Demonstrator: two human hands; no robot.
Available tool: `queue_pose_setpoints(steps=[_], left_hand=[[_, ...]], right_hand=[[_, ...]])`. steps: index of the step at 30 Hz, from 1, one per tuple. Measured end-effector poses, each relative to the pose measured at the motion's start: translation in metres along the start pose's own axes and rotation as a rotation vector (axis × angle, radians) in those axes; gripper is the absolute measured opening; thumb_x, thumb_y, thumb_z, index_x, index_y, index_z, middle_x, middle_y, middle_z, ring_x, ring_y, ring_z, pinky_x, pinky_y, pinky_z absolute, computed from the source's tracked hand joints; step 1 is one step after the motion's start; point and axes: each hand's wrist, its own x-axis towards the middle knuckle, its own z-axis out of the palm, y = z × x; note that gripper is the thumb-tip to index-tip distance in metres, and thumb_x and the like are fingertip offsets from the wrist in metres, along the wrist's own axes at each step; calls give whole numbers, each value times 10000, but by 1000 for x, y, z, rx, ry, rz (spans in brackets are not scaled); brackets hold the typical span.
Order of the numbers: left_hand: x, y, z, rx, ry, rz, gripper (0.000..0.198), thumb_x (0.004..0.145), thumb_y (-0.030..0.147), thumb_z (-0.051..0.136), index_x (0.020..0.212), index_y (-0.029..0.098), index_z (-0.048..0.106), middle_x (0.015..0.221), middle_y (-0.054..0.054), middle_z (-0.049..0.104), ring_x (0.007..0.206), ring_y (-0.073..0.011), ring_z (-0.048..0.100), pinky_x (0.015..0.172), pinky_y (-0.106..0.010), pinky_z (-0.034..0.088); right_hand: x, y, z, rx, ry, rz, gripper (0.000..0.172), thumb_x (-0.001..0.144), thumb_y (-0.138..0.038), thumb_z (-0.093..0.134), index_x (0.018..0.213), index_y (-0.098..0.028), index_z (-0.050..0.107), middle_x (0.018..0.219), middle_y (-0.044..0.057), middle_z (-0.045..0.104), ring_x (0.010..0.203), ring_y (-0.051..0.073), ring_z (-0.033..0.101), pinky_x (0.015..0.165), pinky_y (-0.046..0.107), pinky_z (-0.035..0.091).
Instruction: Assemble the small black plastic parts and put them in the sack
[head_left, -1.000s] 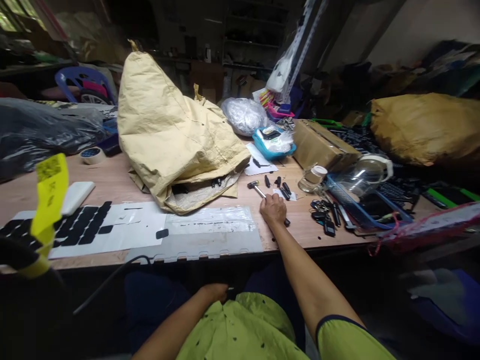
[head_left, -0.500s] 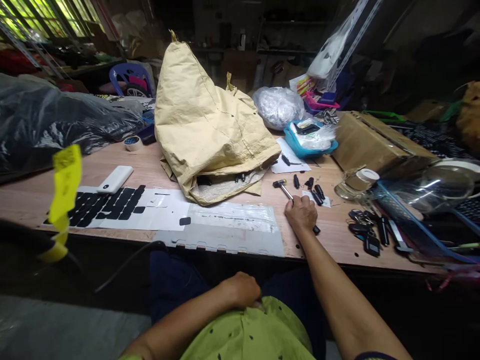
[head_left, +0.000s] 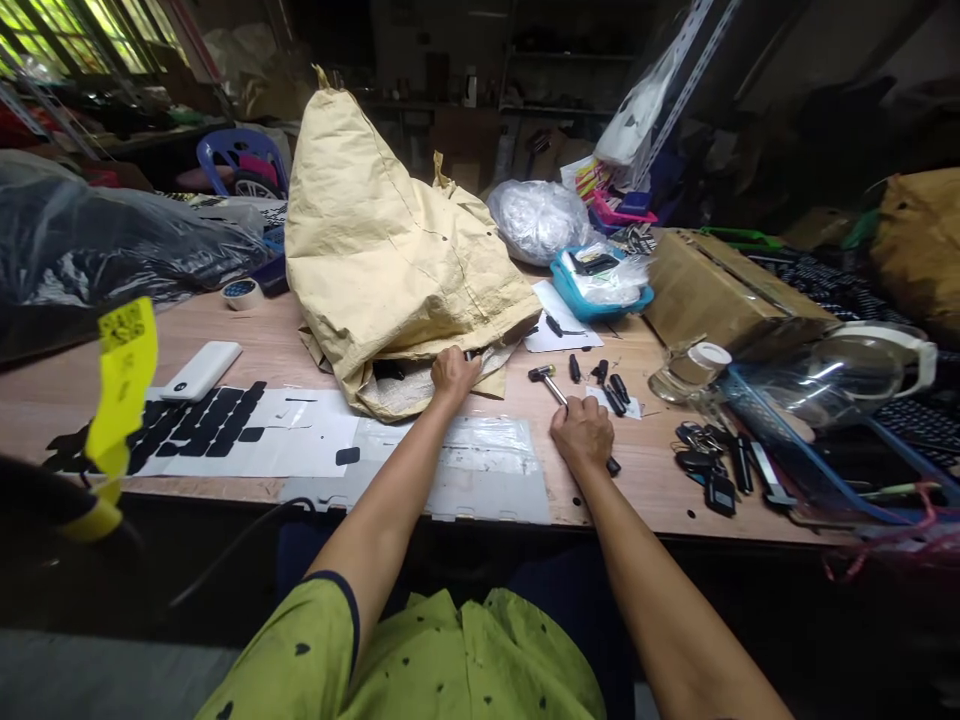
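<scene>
Head view, my only feed: I see the right hand [head_left: 583,435] right of centre, clenched round the handle of a small hammer [head_left: 554,387]. Its long axis is diagonal: hammer head toward upper left, butt poking out toward lower right. Left hand [head_left: 452,378] is mid-frame at the gaping mouth of the paper sack [head_left: 390,250], a dark piece [head_left: 470,356] at its fingertips; I can't tell if it's grasped. Key relation: sack mouth runs roughly left-right across the centre, up and left of the right hand. Left hand is clearly nearer. Loose black pieces [head_left: 575,368] lie just above the right hand, beside the hammer head.
</scene>
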Motion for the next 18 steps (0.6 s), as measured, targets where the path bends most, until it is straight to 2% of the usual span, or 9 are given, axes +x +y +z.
queue_pose_setpoints(steps=[3,7,9,11,14,18], left_hand=[[1,1,0,29,-18,-30,233,810,320,622,911,143,735,1050,-202,722,996,-312,674,760,-342,478],[-11,-11,-16,37,-33,-28,191,746,308,671,871,179,736,995,-138,742,936,-279,672,717,-316,464],[-24,-27,-24,4,-56,76,166,730,291,676,861,206,733,931,-78,747,884,-239,661,704,-292,455],[-40,-46,-26,-72,-141,255,154,723,272,675,855,215,728,857,-33,735,812,-203,640,685,-274,451],[-61,-71,-18,-136,-281,491,116,709,249,689,812,203,718,802,-15,698,765,-184,608,696,-276,457],[-73,-86,-2,-138,-267,577,112,733,240,698,840,212,716,837,-21,663,844,-199,589,783,-308,467]], right_hand=[[0,-1,-2,-1,-12,4,261,895,-241,452,953,-150,689,948,127,595,883,243,510,672,322,334],[0,0,-2,13,-21,7,260,897,-242,451,956,-150,687,947,127,586,889,243,506,677,318,335],[1,1,0,19,-21,4,253,896,-244,454,953,-152,682,950,127,580,889,243,501,677,319,332],[1,2,2,22,-20,-1,251,894,-250,457,953,-153,680,952,127,574,888,244,494,674,321,327],[2,2,2,20,-26,4,259,898,-255,450,957,-153,681,955,129,573,894,246,492,672,323,324],[3,1,-1,5,-50,24,273,908,-251,440,980,-149,683,985,133,583,916,249,502,680,322,330]])
